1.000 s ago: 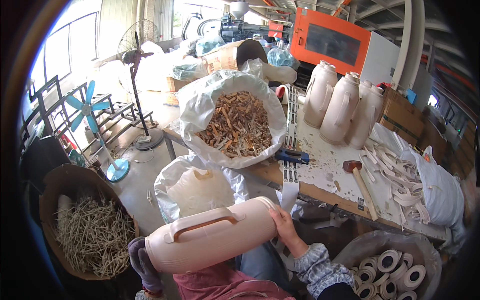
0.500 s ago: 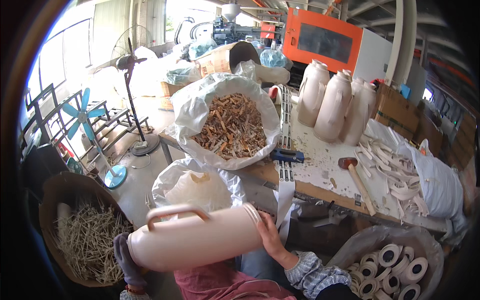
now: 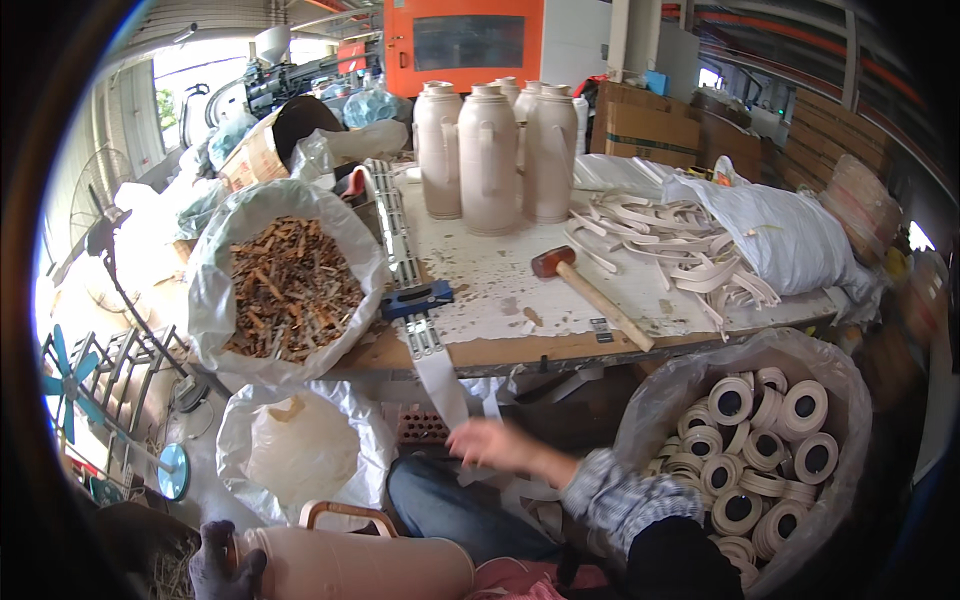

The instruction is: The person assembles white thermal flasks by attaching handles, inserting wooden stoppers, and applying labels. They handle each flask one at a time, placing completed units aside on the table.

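A pale pink thermos flask body (image 3: 365,562) with a brown-edged handle lies sideways low in the view, across my lap. My left hand (image 3: 222,568), in a grey glove, is closed on its left end. My bare right hand (image 3: 492,446) is off the flask, fingers stretched loosely toward the left. It is at the lower part of a white strip (image 3: 437,382) hanging over the table's front edge; I see no firm grip on it. Metal-coloured pieces line the strip on the table, where a blue tool (image 3: 417,299) lies across it.
Several flask bodies (image 3: 488,165) stand on the worn table (image 3: 480,275), beside a wooden-handled mallet (image 3: 603,300) and pale straps (image 3: 680,240). A bag of brown scraps (image 3: 205,290) stands at left. Ring-shaped parts (image 3: 735,400) fill a lined bin (image 3: 645,400) at right.
My right hand has left the flask's end and moved to the hanging strip. The flask has come down lower and nearer with my left hand. My view has turned to the right.
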A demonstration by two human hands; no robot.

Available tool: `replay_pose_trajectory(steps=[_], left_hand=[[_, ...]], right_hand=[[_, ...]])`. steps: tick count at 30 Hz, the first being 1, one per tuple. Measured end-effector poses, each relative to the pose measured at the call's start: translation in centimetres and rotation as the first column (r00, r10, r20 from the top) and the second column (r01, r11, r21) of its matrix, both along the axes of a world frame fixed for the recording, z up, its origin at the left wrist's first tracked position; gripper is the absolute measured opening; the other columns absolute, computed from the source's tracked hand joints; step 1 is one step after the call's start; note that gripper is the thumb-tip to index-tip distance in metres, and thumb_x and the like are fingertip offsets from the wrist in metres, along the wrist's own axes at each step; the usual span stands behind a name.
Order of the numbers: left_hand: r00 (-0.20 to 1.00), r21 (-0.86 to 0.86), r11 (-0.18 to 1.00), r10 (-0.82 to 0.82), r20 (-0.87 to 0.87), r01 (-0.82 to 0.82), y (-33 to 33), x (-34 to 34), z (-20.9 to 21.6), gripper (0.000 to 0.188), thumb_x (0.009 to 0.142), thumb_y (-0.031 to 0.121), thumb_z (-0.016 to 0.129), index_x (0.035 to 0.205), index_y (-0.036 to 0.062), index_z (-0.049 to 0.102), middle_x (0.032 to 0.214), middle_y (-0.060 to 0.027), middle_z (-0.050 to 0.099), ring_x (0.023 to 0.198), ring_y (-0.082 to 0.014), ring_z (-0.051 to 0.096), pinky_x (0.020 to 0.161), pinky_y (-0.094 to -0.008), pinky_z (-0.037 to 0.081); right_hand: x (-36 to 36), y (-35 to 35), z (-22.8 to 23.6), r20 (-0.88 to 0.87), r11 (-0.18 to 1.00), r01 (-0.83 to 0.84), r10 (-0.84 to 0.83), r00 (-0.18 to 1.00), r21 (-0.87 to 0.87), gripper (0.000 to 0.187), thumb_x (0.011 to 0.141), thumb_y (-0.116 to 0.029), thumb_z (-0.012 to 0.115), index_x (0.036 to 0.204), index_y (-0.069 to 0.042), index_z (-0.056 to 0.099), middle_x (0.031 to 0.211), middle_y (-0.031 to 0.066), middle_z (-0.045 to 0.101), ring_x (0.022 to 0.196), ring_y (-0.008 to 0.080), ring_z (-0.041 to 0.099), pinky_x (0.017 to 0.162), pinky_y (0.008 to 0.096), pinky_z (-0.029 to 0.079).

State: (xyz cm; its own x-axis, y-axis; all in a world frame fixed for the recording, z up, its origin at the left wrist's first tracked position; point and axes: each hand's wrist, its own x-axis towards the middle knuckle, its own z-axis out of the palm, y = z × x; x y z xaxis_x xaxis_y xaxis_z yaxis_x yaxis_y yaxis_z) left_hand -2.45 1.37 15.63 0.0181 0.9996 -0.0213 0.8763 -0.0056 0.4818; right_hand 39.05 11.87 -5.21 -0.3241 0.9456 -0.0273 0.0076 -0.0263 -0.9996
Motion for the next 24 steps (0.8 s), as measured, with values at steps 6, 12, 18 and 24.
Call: replay_pose_trajectory(steps=[6, 12, 18, 24], left_hand=[[0.750, 0.113, 0.967, -0.250, 0.612, 0.230, 1.2, -1.6, -2.6, 0.043, 0.086, -0.001, 0.064, 0.127, -0.0031, 0.053, 0.139, -0.0164, 0.049, 0.124, -0.0256, 0.049, 0.103, -0.0359, 0.039], [0.918, 0.543, 0.780, -0.396, 0.041, 0.312, 3.0, 1.9, -2.2, 0.030, 0.081, -0.016, 0.056, 0.108, -0.0022, 0.061, 0.131, -0.0191, 0.053, 0.122, -0.0332, 0.051, 0.093, -0.0392, 0.049], [0.727, 0.494, 0.547, -0.607, -0.322, 0.676, 2.0, 9.9, 0.9, 0.028, 0.068, -0.002, 0.078, 0.089, 0.0057, 0.061, 0.083, -0.0101, 0.062, 0.081, -0.0307, 0.063, 0.091, -0.0496, 0.050], [0.302, 0.271, 0.348, -0.933, 0.198, 0.897, 1.7, 10.1, 2.6, 0.023, 0.088, 0.026, 0.066, 0.100, 0.0060, 0.068, 0.108, -0.0148, 0.064, 0.097, -0.0287, 0.060, 0.083, -0.0393, 0.049]], right_hand=[[30.8, 2.1, 4.1, 0.343, 0.330, 0.574, -0.935, 0.090, 0.749, 0.024, 0.086, -0.014, 0.062, 0.107, -0.005, 0.065, 0.097, 0.0152, 0.069, 0.087, 0.0296, 0.066, 0.078, 0.0375, 0.051], [43.3, -3.5, 4.5, 0.644, 0.489, 0.458, -0.334, -0.688, 0.742, 0.023, 0.089, -0.018, 0.051, 0.098, -0.010, 0.071, 0.110, 0.0075, 0.065, 0.112, 0.0282, 0.050, 0.094, 0.0482, 0.038], [44.5, -9.6, 10.9, 0.750, 0.672, 0.360, -0.646, -0.141, 0.647, 0.021, 0.075, -0.011, 0.070, 0.095, -0.006, 0.068, 0.102, 0.0104, 0.067, 0.094, 0.0280, 0.061, 0.080, 0.0381, 0.048], [30.6, -2.0, 12.5, 0.227, 0.663, 0.519, -0.709, 0.668, 0.540, 0.021, 0.091, -0.006, 0.062, 0.111, 0.003, 0.061, 0.091, 0.0059, 0.067, 0.082, 0.0108, 0.063, 0.078, 0.0262, 0.051]])
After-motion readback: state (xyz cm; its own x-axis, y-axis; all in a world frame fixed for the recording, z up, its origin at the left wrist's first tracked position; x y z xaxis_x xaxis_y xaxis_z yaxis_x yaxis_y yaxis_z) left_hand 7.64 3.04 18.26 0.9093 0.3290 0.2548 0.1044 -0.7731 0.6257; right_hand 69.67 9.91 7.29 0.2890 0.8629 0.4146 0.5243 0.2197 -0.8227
